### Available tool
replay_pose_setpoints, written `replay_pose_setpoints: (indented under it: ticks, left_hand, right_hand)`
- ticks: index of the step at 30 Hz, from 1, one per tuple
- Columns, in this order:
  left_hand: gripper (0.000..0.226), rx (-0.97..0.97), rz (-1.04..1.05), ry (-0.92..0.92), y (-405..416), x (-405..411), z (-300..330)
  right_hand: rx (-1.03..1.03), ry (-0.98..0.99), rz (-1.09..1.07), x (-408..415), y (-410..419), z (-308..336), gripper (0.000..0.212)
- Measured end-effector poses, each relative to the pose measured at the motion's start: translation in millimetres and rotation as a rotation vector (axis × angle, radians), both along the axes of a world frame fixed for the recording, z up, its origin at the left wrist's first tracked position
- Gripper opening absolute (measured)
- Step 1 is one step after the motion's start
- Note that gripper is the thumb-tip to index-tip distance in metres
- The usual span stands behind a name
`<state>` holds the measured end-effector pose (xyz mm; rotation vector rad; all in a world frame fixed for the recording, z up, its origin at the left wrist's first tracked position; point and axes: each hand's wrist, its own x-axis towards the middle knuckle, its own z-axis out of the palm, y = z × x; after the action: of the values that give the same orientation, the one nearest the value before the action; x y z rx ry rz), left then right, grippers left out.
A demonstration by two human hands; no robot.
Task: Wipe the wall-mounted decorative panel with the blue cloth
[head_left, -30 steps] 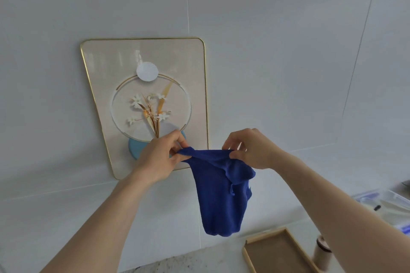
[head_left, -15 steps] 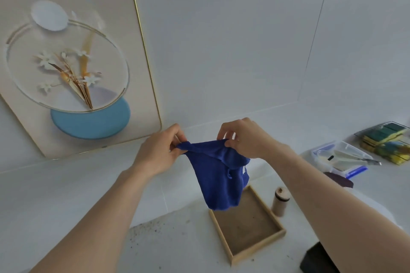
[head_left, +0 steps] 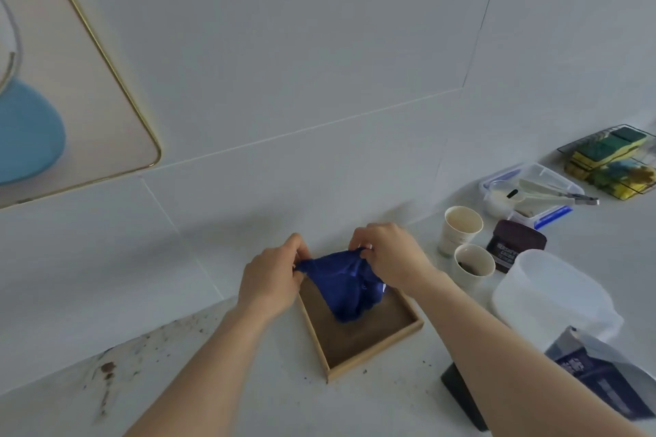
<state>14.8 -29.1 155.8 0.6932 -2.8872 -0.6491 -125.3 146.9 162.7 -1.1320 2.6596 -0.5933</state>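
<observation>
lowered blue cloth (head_left: pixel 342 286), hanging vertically

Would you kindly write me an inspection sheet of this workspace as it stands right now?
Surface: pale counter, brown specks and a smear at its left.
Job's things: blue cloth bunched above the wooden tray; panel on the wall at upper left, untouched.
Clutter: two paper cups, dark jar, clear tub, lidded box, sponges in a wire rack, dark bag.
Grips: left hand and right hand both pinch the cloth's top edge.
Cables: nothing seen.
Surroundings: white tiled wall.
</observation>
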Motion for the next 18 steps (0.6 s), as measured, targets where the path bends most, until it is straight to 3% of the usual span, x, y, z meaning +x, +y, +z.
replay_pose_setpoints:
  ticks: [8,12,15,18]
  left_hand:
    - [0.037,0.06,-0.031,-0.119,39.6,-7.9,-102.1]
    - [0.069,0.115,-0.208,-0.384,55.1,1.9,-137.5]
    - [0.075,0.01,-0.341,-0.59,59.3,10.4,-153.3]
    - [0.076,-0.059,-0.369,-0.648,60.7,18.4,-159.3]
  right_hand:
    - [0.096,-0.016,0.042,5.8,26.5,-111.9,0.039]
    - [0.368,-0.206,0.117,24.0,38.6,-153.4,0.061]
    - [0.505,-0.242,0.141,33.1,46.0,-173.3,0.078]
    - [0.533,-0.223,0.115,39.1,43.6,-178.3,0.087]
